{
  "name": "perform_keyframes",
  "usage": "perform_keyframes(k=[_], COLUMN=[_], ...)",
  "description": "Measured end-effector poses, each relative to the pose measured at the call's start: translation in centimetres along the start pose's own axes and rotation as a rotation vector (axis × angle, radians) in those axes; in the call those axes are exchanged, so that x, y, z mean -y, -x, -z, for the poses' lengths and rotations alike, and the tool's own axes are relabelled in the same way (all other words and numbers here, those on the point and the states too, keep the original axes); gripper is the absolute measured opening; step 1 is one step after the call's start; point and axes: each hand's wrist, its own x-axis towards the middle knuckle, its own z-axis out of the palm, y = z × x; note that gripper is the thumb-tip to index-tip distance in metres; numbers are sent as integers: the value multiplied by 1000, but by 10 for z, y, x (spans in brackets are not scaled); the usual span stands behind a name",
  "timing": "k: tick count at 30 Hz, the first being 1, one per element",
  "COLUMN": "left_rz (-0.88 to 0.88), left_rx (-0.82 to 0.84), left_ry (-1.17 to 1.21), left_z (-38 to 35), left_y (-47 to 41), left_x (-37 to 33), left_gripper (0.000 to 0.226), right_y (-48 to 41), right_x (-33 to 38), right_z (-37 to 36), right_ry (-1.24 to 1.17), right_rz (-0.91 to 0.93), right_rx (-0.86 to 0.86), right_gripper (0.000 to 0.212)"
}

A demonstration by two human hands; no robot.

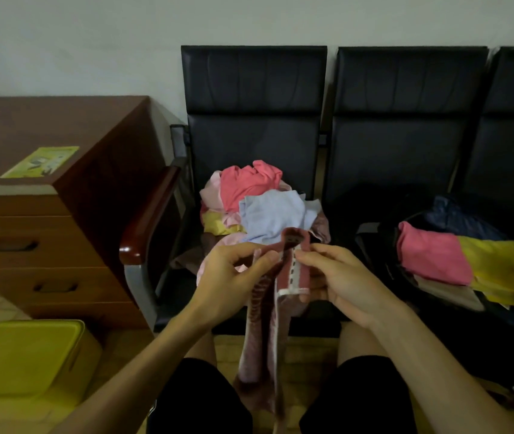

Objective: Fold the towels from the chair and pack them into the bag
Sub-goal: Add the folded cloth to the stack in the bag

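While a pile of towels (258, 208) sits on the black chair (252, 89), the left grip (230, 274) and right grip (340, 277) each pinch the top of a dark pink towel (260, 339) that hangs down. Folded towels (434, 255) lie on the bag (371, 242) nearby.

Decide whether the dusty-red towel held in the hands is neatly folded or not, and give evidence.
Not folded: the dusty-red towel hangs long and bunched, its top edge pinched by the left hand and right hand.

Both hands (236, 274) (340, 283) pinching dusty-red towel (293, 270), towel pile (258, 202) on chair (252, 89)
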Motion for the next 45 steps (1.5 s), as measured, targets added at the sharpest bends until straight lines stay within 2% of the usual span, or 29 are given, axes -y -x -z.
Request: perform_keyframes(k=[5,8,11,14,17,19,21,23,26,28,30,31,32,34,36,38,40,42,45], left_rz=[-49,-99,-148,-218,-218,-206,-152,-68,-40,-29,-16,-15,-8,20,38,55,75,77,57], left_rx=[32,105,128,57,14,27,29,-3,-19,15,43,59,82,131,127,59,2,-34,-18], left_ry=[-98,-181,-319,-440,-422,-389,-327,-229,-167,-150,-120,-114,-110,-95,-107,-136,-137,-138,-114], left_z=[-2,1,2,0,5,8,12,17,28,35,40,43,45,52,60,68,70,71,70], left_y=[3,5,9,9,6,4,-1,-9,-22,-28,-32,-33,-33,-33,-34,-34,-33,-32,-30], left_x=[-5,-3,5,13,17,19,19,15,-1,-10,-18,-21,-24,-27,-25,-21,-16,-14,-14], left_gripper=[36,26,50,46,22,16,19,32,41,33,23,22,22,21,21,22,23,23,23], right_y=[-3,-5,-6,-5,-3,-1,0,-1,-14,-23,-31,-34,-35,-36,-35,-31,-27,-26,-24], right_x=[-2,-3,-4,-3,-2,-1,-1,-4,-18,-22,-25,-25,-23,-15,2,22,32,31,30], right_z=[-9,-13,-15,-18,-19,-16,-12,-7,5,14,23,26,26,25,23,19,12,9,10], right_ry=[-20,-28,-71,-112,-10,45,75,112,151,137,105,107,133,181,106,70,147,242,229], right_rz=[10,1,-10,6,21,11,5,31,71,83,96,103,110,163,283,433,519,528,514], right_rx=[-17,-45,-59,-17,15,53,95,49,-179,-271,-221,-152,-77,20,-13,-77,-72,-92,-137], right_gripper=[18,17,16,16,20,24,27,30,45,66,80,80,71,34,14,14,13,13,16])
